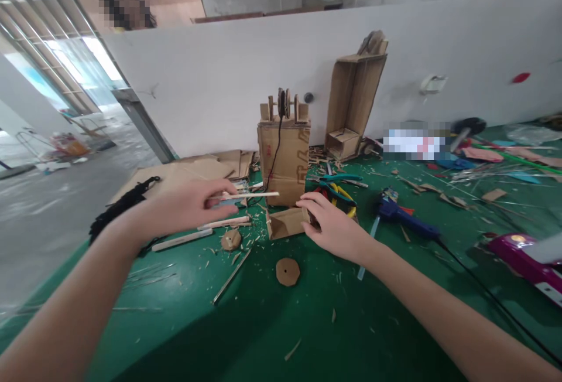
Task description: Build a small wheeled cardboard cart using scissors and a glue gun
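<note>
Cardboard disc (287,271) at 6 o'clock; right hand (333,227) grips small cardboard box (287,222), light, crushable, hold by walls; left hand (188,206) pinches thin wooden stick (259,195).

near edge: bare green tabletop (263,335), only cardboard disc (287,271) and scraps
ahead: cardboard tower (284,156) blocks
right: glue gun (401,218), pliers (340,191), cable
left: sticks (182,240), cardboard sheets (184,171)

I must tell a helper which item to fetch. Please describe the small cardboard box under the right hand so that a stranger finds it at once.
On the green table, find the tall cardboard tower with a wheel on top. Just in front of its base lies the small box, open and on its side, touched by the right hand. Unlike the flat cardboard discs nearby, it is hollow and rectangular.
</note>
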Demonstrator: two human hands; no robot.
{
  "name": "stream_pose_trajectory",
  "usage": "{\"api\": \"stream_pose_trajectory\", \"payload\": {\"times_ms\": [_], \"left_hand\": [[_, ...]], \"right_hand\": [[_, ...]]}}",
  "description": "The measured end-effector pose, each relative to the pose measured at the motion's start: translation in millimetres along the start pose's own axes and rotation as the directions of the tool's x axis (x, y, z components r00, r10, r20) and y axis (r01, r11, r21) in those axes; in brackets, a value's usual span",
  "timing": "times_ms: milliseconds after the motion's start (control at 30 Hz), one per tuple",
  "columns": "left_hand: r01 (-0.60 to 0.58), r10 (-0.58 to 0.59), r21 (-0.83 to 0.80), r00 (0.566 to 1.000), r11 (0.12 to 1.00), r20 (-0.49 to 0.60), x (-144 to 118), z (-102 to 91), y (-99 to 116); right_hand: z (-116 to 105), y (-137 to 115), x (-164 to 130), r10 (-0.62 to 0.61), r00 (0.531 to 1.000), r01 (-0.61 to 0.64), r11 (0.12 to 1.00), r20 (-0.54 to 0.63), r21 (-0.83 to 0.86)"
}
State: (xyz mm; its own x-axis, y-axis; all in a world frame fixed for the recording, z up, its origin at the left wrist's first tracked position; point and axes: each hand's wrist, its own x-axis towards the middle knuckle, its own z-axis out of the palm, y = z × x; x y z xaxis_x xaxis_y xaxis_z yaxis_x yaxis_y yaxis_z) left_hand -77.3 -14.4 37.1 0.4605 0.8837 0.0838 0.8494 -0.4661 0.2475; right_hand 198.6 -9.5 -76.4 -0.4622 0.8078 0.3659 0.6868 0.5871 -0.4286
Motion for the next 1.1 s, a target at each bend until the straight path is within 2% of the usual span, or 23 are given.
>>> {"api": "stream_pose_trajectory", "payload": {"times_ms": [67, 167, 267, 400, 500, 633, 733, 800, 1000, 1100], "left_hand": [[-0.047, 0.039, 0.057, 0.991, 0.997, 0.124, 1.7, 9.8, 19.2], [-0.18, 0.179, -0.014, 0.962, 0.984, 0.206, 4.2, 20.9, 38.7], [-0.237, 0.256, -0.108, 0.937, 0.966, 0.236, 5.7, 26.7, 46.8], [-0.243, 0.284, -0.223, 0.942, 0.944, 0.177, 7.7, 32.7, 47.6], [-0.217, 0.255, -0.248, 0.958, 0.944, 0.129, 8.6, 38.6, 48.4], [-0.161, 0.197, -0.296, 0.976, 0.942, 0.094, 8.6, 46.0, 50.3], [-0.089, 0.113, -0.303, 0.992, 0.949, 0.061, 9.2, 48.5, 48.5], [-0.069, 0.08, -0.259, 0.996, 0.963, 0.033, 9.8, 48.3, 45.9], [-0.146, 0.146, 0.004, 0.989, 0.989, -0.004, 10.8, 46.6, 35.0], [-0.089, 0.099, 0.088, 0.988, 0.992, -0.116, 10.4, 46.3, 30.6]], "right_hand": [[-2.7, -1.8, 1.7, 0.002, 1.0, 0.001, 0.99, -0.021, 0.145], [-8.7, -7.4, 3.8, 0.055, 0.998, -0.046, 0.939, -0.017, 0.34], [-13.1, -12.0, 4.8, 0.14, 0.99, -0.132, 0.88, 0.016, 0.457], [-13.1, -13.4, 4.7, 0.213, 0.976, -0.194, 0.795, 0.034, 0.575], [-8.8, -13.7, 4.1, 0.196, 0.979, -0.185, 0.712, 0.061, 0.677], [-1.0, -13.5, 4.8, 0.226, 0.962, -0.257, 0.567, 0.152, 0.782], [2.5, -10.4, 6.8, 0.291, 0.952, -0.253, 0.579, 0.094, 0.775], [3.8, -6.7, 8.4, 0.329, 0.943, -0.246, 0.58, 0.053, 0.776], [5.0, -1.1, 11.1, 0.404, 0.914, -0.275, 0.547, 0.039, 0.791], [3.1, -4.0, 10.7, 0.434, 0.899, -0.302, 0.526, 0.054, 0.795]]}}
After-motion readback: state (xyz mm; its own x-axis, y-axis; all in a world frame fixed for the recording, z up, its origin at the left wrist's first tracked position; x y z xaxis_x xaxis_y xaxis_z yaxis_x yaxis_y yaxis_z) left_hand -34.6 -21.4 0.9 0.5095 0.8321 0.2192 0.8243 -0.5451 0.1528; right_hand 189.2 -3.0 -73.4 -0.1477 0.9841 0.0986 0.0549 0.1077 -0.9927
